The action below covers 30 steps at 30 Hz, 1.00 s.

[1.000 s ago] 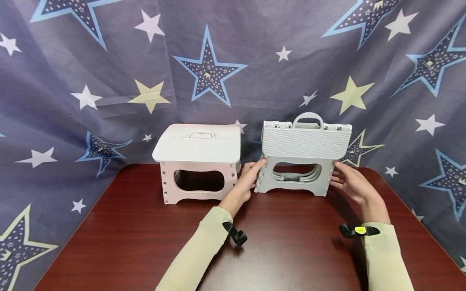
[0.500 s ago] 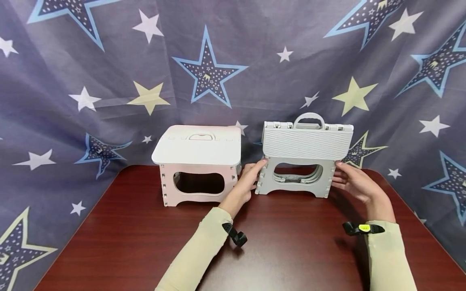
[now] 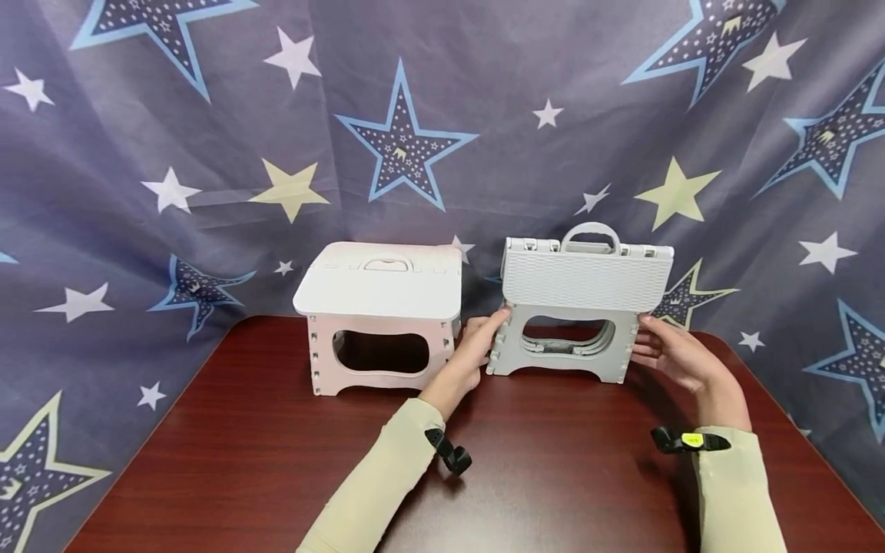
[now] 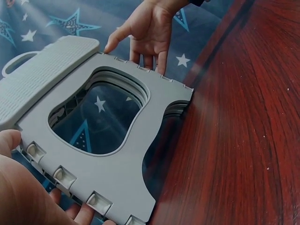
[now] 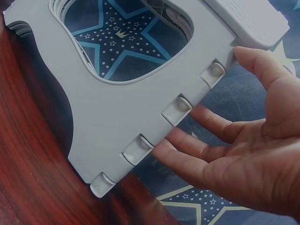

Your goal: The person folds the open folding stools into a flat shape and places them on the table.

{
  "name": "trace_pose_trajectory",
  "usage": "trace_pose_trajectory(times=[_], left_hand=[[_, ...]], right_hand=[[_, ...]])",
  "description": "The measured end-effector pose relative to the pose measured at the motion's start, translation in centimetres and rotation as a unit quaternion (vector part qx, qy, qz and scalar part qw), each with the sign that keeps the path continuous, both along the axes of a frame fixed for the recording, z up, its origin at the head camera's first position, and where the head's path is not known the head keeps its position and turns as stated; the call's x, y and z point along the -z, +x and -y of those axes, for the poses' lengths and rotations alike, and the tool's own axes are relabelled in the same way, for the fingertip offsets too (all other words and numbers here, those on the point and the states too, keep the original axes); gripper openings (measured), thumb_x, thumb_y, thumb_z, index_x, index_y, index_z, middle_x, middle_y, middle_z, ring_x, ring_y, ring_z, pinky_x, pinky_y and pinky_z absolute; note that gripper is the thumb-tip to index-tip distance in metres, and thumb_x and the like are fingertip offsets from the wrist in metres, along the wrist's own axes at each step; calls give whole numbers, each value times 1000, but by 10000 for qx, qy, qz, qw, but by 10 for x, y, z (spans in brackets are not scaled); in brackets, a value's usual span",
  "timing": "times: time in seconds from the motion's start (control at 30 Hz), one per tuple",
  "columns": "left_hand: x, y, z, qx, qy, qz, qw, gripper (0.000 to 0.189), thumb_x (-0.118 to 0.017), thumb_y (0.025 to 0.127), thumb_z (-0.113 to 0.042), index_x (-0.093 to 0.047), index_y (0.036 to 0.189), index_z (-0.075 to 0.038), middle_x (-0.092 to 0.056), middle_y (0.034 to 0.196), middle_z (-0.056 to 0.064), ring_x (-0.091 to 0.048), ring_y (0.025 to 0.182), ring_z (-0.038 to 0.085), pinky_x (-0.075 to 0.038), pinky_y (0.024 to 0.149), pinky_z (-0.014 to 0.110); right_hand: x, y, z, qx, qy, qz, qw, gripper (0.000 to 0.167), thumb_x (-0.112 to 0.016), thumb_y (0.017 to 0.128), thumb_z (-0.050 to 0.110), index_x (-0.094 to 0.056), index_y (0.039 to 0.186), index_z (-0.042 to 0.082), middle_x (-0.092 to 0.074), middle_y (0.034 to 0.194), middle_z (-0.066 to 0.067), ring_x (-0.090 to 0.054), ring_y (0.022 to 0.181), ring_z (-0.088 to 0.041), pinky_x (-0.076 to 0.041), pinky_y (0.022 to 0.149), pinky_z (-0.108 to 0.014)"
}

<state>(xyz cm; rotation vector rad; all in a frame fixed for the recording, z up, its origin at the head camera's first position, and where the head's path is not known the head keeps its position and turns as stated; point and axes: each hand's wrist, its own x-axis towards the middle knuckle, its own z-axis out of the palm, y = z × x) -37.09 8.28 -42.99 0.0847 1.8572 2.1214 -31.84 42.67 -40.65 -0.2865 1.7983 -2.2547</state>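
A grey folding stool (image 3: 588, 280), partly folded, stands on its legs at the back right of the table. Its two seat halves slope up to a raised carrying handle (image 3: 591, 228). My left hand (image 3: 470, 357) holds its left side edge, thumb at the front, just under the seat. At the opposite side edge, my right hand (image 3: 681, 361) grips with the thumb near the top corner and the fingertips lower down, as the right wrist view shows. In the left wrist view, both hands flank the stool's leg panel (image 4: 117, 178), which has an oval cut-out.
A pink and white folding stool (image 3: 376, 288), fully unfolded, stands just left of my left hand. Both stools are on a dark red wooden table (image 3: 276, 461). Behind them hangs a purple cloth (image 3: 228, 138) with a star print.
The head view has shifted slightly, so everything sits a little lower. Both hands keep their hold, and neither stool has visibly moved on the table.
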Motion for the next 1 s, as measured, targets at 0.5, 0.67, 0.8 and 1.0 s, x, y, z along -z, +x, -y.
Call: trace_pose_trajectory(times=[0.5,0.67,0.8,1.0], left_hand=[[3,0,2,66,43,-166,9998,40,-63,95,-51,-51,74,-19,-44,66,-6,-40,60,12,-34,69,34],[2,1,2,101,87,-220,9997,42,-62,96,-50,-51,72,-18,-43,65,-6,-39,58,13,-35,67,34],[2,2,2,115,83,-225,9996,41,-62,96,-50,-50,72,-18,-44,66,-5,-40,60,13,-37,73,35],[3,1,2,119,178,-302,9993,41,-62,97,-47,-50,72,-17,-44,66,-5,-39,56,12,-37,66,32]], right_hand=[[2,2,0,99,42,2,9999,25,-39,111,22,-63,109,18,-74,107,1,-71,101,-13,-59,90,-29],[3,3,0,129,78,-9,9999,24,-39,111,22,-63,110,19,-74,107,2,-71,101,-12,-59,90,-28],[3,3,0,138,78,-1,9999,24,-39,111,22,-62,109,19,-75,107,2,-71,101,-12,-59,90,-28],[2,3,1,121,98,-31,9999,24,-39,111,22,-63,110,18,-75,107,1,-71,101,-12,-59,90,-28]])
